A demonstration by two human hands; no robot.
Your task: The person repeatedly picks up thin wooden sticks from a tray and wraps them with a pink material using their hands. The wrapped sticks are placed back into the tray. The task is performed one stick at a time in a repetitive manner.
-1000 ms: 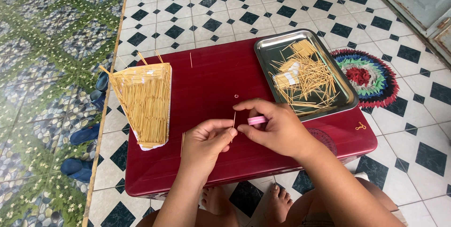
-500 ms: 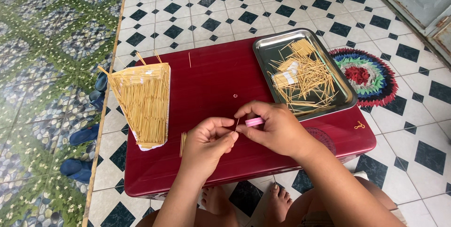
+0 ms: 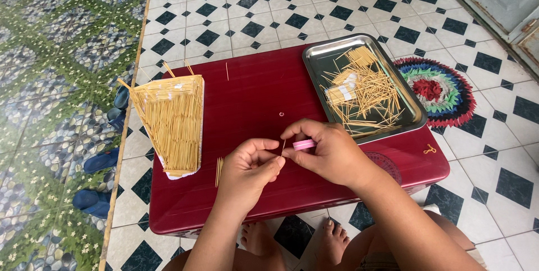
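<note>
My left hand [image 3: 250, 165] and my right hand [image 3: 328, 153] meet over the front of a low dark red table [image 3: 252, 94]. Between the fingertips of both hands stands one thin wooden stick [image 3: 283, 146], pinched by my left thumb and forefinger. My right hand grips a small pink tool [image 3: 304, 144] held against that stick. A few loose sticks [image 3: 218, 170] lie on the table just left of my left hand.
A white tray heaped with wooden sticks [image 3: 173, 122] sits at the table's left edge. A steel tray [image 3: 404, 88] with scattered sticks and small paper-banded bundles is at the right. A tiny ring [image 3: 281, 114] lies mid-table. Blue sandals [image 3: 100, 160] and a round rug [image 3: 441, 92] are on the floor.
A few sticks now lie on the table left of my left hand, where none lay a second ago. Both hands stay together, shifted slightly.
</note>
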